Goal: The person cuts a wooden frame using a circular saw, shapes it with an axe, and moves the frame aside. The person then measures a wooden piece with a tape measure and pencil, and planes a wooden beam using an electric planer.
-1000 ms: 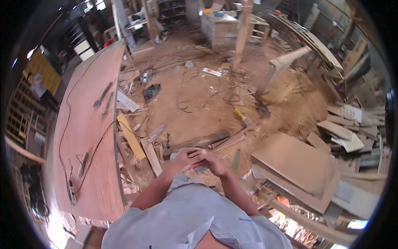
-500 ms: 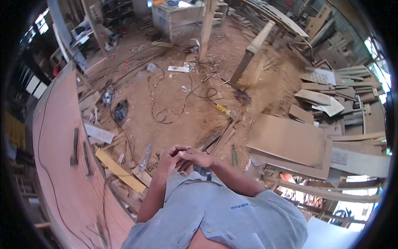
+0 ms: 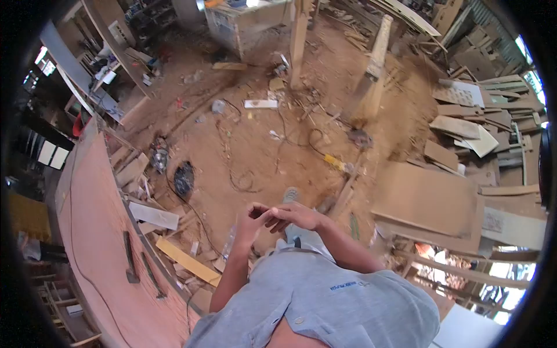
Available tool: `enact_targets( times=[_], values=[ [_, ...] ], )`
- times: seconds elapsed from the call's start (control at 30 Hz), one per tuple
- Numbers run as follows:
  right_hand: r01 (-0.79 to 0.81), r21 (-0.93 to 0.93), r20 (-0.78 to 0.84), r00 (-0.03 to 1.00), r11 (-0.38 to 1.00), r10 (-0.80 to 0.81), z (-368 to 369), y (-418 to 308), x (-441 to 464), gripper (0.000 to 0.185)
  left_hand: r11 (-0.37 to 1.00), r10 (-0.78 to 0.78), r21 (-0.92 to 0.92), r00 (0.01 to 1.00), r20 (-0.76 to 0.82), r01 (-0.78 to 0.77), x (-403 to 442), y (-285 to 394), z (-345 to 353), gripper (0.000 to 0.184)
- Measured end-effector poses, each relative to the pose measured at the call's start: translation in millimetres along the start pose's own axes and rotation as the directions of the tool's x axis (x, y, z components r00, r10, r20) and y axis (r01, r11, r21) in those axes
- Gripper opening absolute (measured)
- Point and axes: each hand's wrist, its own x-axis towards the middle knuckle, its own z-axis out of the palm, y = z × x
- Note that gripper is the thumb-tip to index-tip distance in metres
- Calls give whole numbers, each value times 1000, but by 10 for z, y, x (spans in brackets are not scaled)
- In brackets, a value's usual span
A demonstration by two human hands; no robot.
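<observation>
In front of my waist, my left hand point(image 3: 254, 220) and my right hand point(image 3: 297, 216) meet at the fingertips. My left fingers are loosely curved, with a gap between thumb and forefinger. The fingers of my right hand reach across to the left hand, bent and slightly apart. No object shows in either hand. Below the hands are my grey-blue shirt point(image 3: 313, 296) and trousers, and one shoe point(image 3: 291, 194) shows past them on the dirt floor point(image 3: 255, 156).
A long wooden board point(image 3: 96, 232) on my left carries a hammer point(image 3: 130, 258), another long tool point(image 3: 152, 275) and a cable. A yellow plank point(image 3: 188, 262) lies beside it. At right are a brown panel point(image 3: 426, 197) and stacked offcuts point(image 3: 493, 116). A yellow tool point(image 3: 335, 162) and a post point(image 3: 300, 46) stand out ahead.
The view has shifted, and the floor items sit lower in it. My shoe has come into sight ahead of me. My hands, clasped before, now touch more loosely at the fingers.
</observation>
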Motion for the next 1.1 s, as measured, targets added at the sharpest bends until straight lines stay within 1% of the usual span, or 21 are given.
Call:
enact_targets(
  times=[0.03, 0.07, 0.13, 0.2, 0.23, 0.3, 0.37, 0.47, 0.57, 0.6, 0.67, 0.7, 0.73, 0.77, 0.8, 0.83, 0.87, 0.9, 0.93, 1.03, 1.1],
  values=[
    [38, -29, -1, 999, 999, -38, -188, -191, 159, 62, 999, -26, 38, 1000, -17, 27, 202, 101, -141, 23],
    [30, 10, -19, 999, 999, -30, -423, -279, 355, 57, 996, -42, 77, 998, -40, 45, 425, 199, -281, 23],
    [70, 7, -38, 997, 998, -70, -901, -333, 839, 56, 998, -47, 34, 975, -219, 55, 847, 246, -578, 25],
    [113, -38, -54, 992, 993, -115, -1456, -763, 1368, 55, 1000, 8, 31, 946, -323, 2, 1359, 154, -949, 18],
    [116, -60, -65, 991, 991, -120, -1651, -969, 1591, 54, 999, 21, 44, 919, -393, -4, 1655, 311, -1016, 18],
    [143, -101, -76, 986, 985, -151, -1901, -1371, 1924, 53, 997, -6, 59, 856, -517, 42, 2013, 529, -1092, 19],
    [172, -180, -71, 980, 968, -187, -2186, -1869, 2088, 52, 996, 32, 91, 898, -438, 9, 2445, 977, -942, 20],
    [205, -101, -65, 975, 973, -212, -2730, -2217, 2462, 46, 997, 50, 75, 939, -339, -26, 3202, 1513, -605, 19],
    [175, -49, -137, 974, 983, -180, -3342, -2363, 2741, 44, 996, 36, 85, 980, -195, -19, 4007, 1703, -351, 22],
    [173, -75, -192, 964, 982, -185, -3599, -2513, 2780, 43, 995, 22, 95, 991, -136, -9, 4300, 1723, -275, 23],
    [152, -86, -311, 935, 985, -171, -3948, -2621, 2690, 42, 988, -63, 152, 989, 136, 42, 4795, 1890, -162, 22],
    [170, -30, -404, 899, 985, -167, -4188, -2630, 2658, 41, 981, -99, 189, 954, 282, 46, 5157, 2079, -102, 22],
    [200, 19, -499, 851, 980, -164, -4463, -2646, 2605, 39, 984, -19, 161, 858, 513, -74, 5517, 2335, -27, 22],
    [235, 66, -591, 793, 970, -151, -4710, -2657, 2556, 38, 979, 53, 99, 699, 713, -175, 5821, 2649, 80, 23],
    [229, 32, -685, 714, 973, -145, -4935, -2660, 2489, 38, 971, 120, 2, 492, 862, -240, 6053, 2992, 242, 24],
    [205, -2, -764, 631, 979, -134, -5155, -2647, 2387, 38, 951, 215, -149, 234, 948, -269, 6200, 3485, 465, 27],
    [177, -31, -827, 548, 984, -125, -5337, -2665, 2293, 38, 918, 304, -301, -28, 952, -257, 6318, 4005, 663, 31],
    [221, -13, -850, 511, 975, -127, -5484, -2787, 2247, 37, 902, 370, -414, -275, 888, -123, 6463, 4397, 870, 33],
    [272, 8, -870, 476, 962, -127, -5583, -2943, 2200, 37, 878, 432, -477, -487, 759, 36, 6579, 4678, 1083, 34],
    [428, 31, -917, 371, 903, -144, -5842, -3304, 2115, 37, 851, 445, -517, -651, 614, 94, 6999, 5124, 1536, 29],
    [489, 46, -939, 320, 871, -129, -6114, -3385, 2107, 39, 848, 436, -520, -696, 571, 104, 7327, 5235, 1889, 27]
  ],
)
